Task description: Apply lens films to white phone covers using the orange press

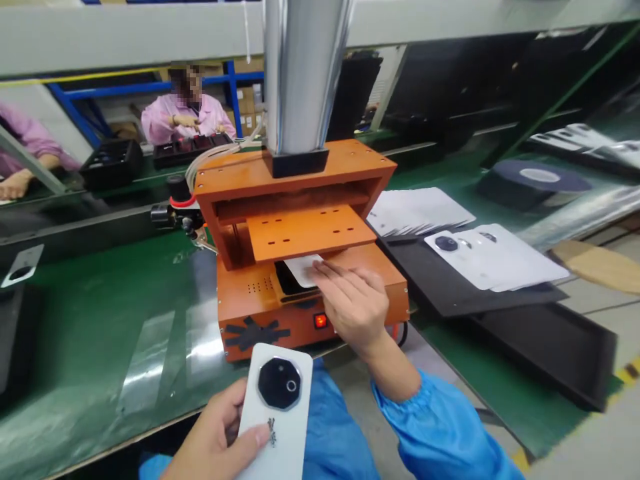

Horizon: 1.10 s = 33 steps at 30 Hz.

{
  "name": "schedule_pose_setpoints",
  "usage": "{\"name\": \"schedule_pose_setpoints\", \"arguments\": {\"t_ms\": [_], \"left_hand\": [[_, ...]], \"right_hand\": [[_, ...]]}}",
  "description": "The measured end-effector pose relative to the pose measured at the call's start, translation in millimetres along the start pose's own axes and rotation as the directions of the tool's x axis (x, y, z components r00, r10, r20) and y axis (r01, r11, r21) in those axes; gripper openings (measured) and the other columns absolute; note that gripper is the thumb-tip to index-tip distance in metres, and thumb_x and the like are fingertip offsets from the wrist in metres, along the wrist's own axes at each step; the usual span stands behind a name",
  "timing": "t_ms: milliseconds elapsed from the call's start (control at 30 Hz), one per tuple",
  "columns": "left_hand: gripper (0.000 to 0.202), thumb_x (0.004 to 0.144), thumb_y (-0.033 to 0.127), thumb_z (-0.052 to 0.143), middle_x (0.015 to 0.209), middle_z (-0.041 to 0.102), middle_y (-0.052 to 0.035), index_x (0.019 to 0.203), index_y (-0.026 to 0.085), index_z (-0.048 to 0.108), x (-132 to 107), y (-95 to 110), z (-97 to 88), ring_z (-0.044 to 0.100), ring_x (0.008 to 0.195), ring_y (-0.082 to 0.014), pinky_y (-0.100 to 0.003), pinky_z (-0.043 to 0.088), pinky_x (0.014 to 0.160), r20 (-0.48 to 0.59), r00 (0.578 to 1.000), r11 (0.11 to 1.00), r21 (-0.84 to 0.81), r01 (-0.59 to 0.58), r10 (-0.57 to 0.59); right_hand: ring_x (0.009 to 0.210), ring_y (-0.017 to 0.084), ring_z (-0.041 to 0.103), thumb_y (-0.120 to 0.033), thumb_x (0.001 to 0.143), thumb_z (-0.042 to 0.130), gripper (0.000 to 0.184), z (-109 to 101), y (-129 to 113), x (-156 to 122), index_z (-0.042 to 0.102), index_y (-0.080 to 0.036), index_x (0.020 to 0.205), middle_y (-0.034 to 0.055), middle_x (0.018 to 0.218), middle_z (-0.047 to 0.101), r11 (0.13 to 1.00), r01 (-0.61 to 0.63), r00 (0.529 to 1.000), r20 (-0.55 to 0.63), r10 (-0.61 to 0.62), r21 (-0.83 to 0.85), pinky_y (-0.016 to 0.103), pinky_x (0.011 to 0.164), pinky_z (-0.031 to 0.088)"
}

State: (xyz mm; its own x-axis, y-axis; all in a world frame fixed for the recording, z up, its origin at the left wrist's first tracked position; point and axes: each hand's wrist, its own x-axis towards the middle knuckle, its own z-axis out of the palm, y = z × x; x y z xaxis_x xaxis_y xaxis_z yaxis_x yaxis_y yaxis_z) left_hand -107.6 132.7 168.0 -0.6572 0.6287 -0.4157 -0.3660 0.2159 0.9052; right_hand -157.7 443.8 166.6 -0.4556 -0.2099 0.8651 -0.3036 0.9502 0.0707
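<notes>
My left hand (220, 433) is closed around a white phone back cover (293, 437) with a round black camera piece, held low in front of the orange press. My right hand (355, 300) reaches into the press opening, fingers together on the near edge of a white panel (303, 272); my thumb is hidden. That panel lies partly over a black recessed bed (286, 283) under the raised orange plate (310, 233). Its far end is hidden by the plate. On the front of the orange press (300, 327) a red switch (320, 321) is lit.
A stack of white covers (420, 210) and more covers with camera pieces (500, 260) lie right of the press on a black tray (440, 293). Another cover (23, 265) is at far left. A co-worker in pink (187, 120) sits across the green table (90, 360).
</notes>
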Motion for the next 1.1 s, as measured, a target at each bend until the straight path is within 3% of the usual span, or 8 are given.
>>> {"name": "schedule_pose_setpoints", "arguments": {"t_ms": [167, 267, 367, 567, 733, 867, 1000, 1100], "left_hand": [[0.045, 0.099, 0.052, 0.067, 0.129, 0.074, -0.0126, 0.135, 0.026, 0.068, -3, -14, -2.0, 0.073, 0.113, -0.0273, -0.038, 0.06, 0.101, -0.058, 0.993, 0.982, 0.166, -0.094, 0.105], [0.046, 0.098, 0.049, 0.069, 0.132, 0.074, -0.0123, 0.138, 0.027, 0.068, -4, -20, -6.1, 0.073, 0.114, -0.0279, -0.039, 0.06, 0.103, -0.074, 0.983, 0.954, 0.261, -0.145, 0.17], [0.04, 0.099, 0.05, 0.065, 0.123, 0.078, -0.0114, 0.13, 0.027, 0.074, -3, -22, -8.3, 0.076, 0.103, -0.0264, -0.037, 0.062, 0.094, -0.036, 0.979, 0.923, 0.342, -0.178, 0.202], [0.033, 0.101, 0.049, 0.061, 0.106, 0.08, -0.0094, 0.117, 0.026, 0.078, 1, -15, -6.9, 0.075, 0.092, -0.0252, -0.035, 0.06, 0.089, -0.054, 0.953, 0.833, 0.502, -0.231, 0.297], [0.021, 0.099, 0.033, 0.059, 0.079, 0.074, -0.0012, 0.089, 0.022, 0.073, 5, -8, -3.6, 0.068, 0.069, -0.0156, -0.022, 0.055, 0.071, -0.07, 0.912, 0.764, 0.574, -0.294, 0.404], [0.024, 0.1, 0.03, 0.055, 0.078, 0.07, -0.0009, 0.08, 0.02, 0.062, 6, 1, 2.0, 0.068, 0.068, -0.0136, -0.019, 0.051, 0.064, -0.01, 0.861, 0.661, 0.645, -0.383, 0.509], [0.018, 0.099, 0.025, 0.052, 0.09, 0.072, -0.0028, 0.085, 0.021, 0.062, 8, 5, 8.0, 0.071, 0.071, -0.0136, -0.021, 0.054, 0.064, 0.008, 0.809, 0.549, 0.731, -0.406, 0.587], [0.016, 0.098, 0.021, 0.051, 0.09, 0.072, -0.0029, 0.089, 0.021, 0.063, 10, 0, 10.7, 0.072, 0.069, -0.0145, -0.023, 0.057, 0.062, 0.038, 0.781, 0.423, 0.824, -0.377, 0.623]], "right_hand": [[0.11, 0.021, 0.075, -0.009, 0.104, 0.051, 0.033, 19, 0, 9, 0.078, -0.02, 0.12, 0.0073, 0.122, 0.078, 0.995, -0.025, 0.943, 0.333, -0.008, 0.097, 0.038, 0.092, 0.055], [0.112, 0.025, 0.074, -0.011, 0.104, 0.052, 0.032, 10, -1, 10, 0.078, -0.018, 0.119, 0.0092, 0.124, 0.077, 0.994, -0.065, 0.909, 0.416, 0.022, 0.09, 0.041, 0.093, 0.056], [0.11, 0.027, 0.075, -0.01, 0.102, 0.052, 0.031, -1, -1, 17, 0.078, -0.017, 0.117, 0.0096, 0.124, 0.077, 0.99, -0.112, 0.872, 0.486, 0.057, 0.085, 0.042, 0.09, 0.058], [0.118, 0.034, 0.071, -0.022, 0.096, 0.069, 0.027, -9, 6, 31, 0.076, -0.013, 0.121, 0.014, 0.132, 0.073, 0.984, -0.134, 0.786, 0.618, 0.035, 0.114, 0.05, 0.1, 0.06], [0.114, 0.036, 0.071, -0.04, 0.099, 0.07, 0.032, -4, 8, 18, 0.073, -0.016, 0.12, 0.0136, 0.123, 0.074, 0.977, -0.21, 0.812, 0.562, 0.158, 0.029, 0.051, 0.089, 0.061], [0.115, 0.039, 0.068, -0.053, 0.105, 0.058, 0.041, 1, 2, 7, 0.068, -0.017, 0.122, 0.0149, 0.122, 0.073, 0.974, -0.225, 0.817, 0.543, 0.194, -0.01, 0.054, 0.086, 0.059], [0.114, 0.039, 0.068, -0.054, 0.108, 0.053, 0.044, -8, -8, 4, 0.064, -0.016, 0.128, 0.017, 0.124, 0.071, 0.961, -0.273, 0.854, 0.473, 0.217, 0.051, 0.055, 0.09, 0.058], [0.12, 0.035, 0.066, -0.04, 0.106, 0.061, 0.034, -28, -19, -12, 0.062, -0.019, 0.133, 0.0164, 0.129, 0.069, 0.921, -0.374, 0.902, 0.274, 0.333, 0.11, 0.051, 0.101, 0.055]]}}
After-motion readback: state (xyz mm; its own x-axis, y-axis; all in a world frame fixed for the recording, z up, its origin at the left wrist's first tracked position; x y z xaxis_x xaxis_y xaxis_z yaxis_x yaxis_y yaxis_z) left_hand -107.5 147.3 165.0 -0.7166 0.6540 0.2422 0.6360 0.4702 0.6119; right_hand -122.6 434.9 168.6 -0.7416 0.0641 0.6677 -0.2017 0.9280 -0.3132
